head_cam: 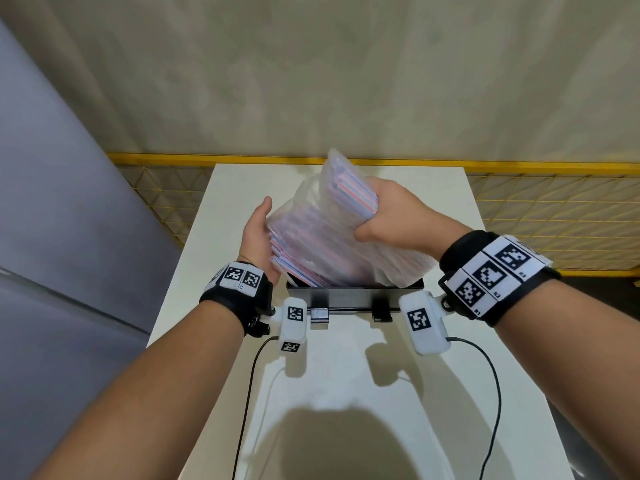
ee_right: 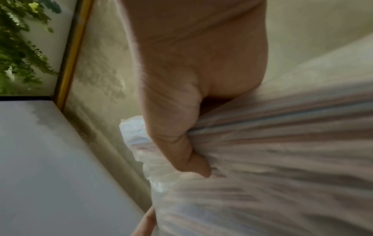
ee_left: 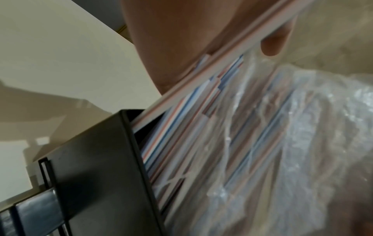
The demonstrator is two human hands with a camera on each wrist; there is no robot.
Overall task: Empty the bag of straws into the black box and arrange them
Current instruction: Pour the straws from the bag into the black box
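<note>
A clear plastic bag (head_cam: 311, 199) full of red-, blue- and white-striped straws (head_cam: 349, 192) is tilted over the black box (head_cam: 346, 296), its lower end inside the box. My right hand (head_cam: 381, 216) grips the bag and the bundle from the right, thumb pressed into the plastic (ee_right: 193, 159). On the left side of the stack, my left hand (head_cam: 258, 233) lies flat with fingers straight. The left wrist view shows straws (ee_left: 181, 127) sliding out of the bag (ee_left: 302, 127) down into the box (ee_left: 96, 167), with the palm (ee_left: 181, 39) against them.
The box stands on a white table (head_cam: 339, 368), with two metal clips (head_cam: 319, 315) on its near wall. Cables (head_cam: 495, 393) run from the wrist cameras across the table. A yellow mesh fence (head_cam: 536, 202) lies behind, a grey panel (head_cam: 52, 202) to the left.
</note>
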